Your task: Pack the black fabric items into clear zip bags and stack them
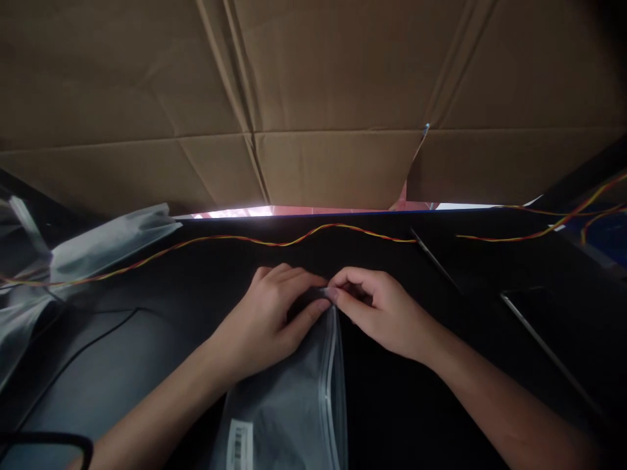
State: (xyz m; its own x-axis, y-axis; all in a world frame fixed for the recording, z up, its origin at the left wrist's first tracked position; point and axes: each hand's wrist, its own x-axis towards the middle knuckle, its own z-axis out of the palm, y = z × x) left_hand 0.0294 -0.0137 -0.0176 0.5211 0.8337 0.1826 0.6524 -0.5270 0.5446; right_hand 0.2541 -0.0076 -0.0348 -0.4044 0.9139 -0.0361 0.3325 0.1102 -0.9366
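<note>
A translucent zip-lock plastic bag (289, 391) lies on the black table in front of me, with a white barcode label (240, 445) near its lower left. Its zip edge runs along the right side, toward me. At the far corner of the bag, my left hand (281, 313) pinches the plastic between thumb and fingers. My right hand (379, 310) is closed on the same corner, thumb and forefinger at the end of the zip edge. What the bag contains, if anything, I cannot make out.
A twisted red and yellow wire (279, 244) crosses the black table (392, 405) behind my hands. Crumpled plastic bags (108, 245) and a black cable (83, 349) lie at left. Two flat dark objects, one a thin-edged slab (543, 339), rest at right. A cardboard sheet (333, 78) stands behind.
</note>
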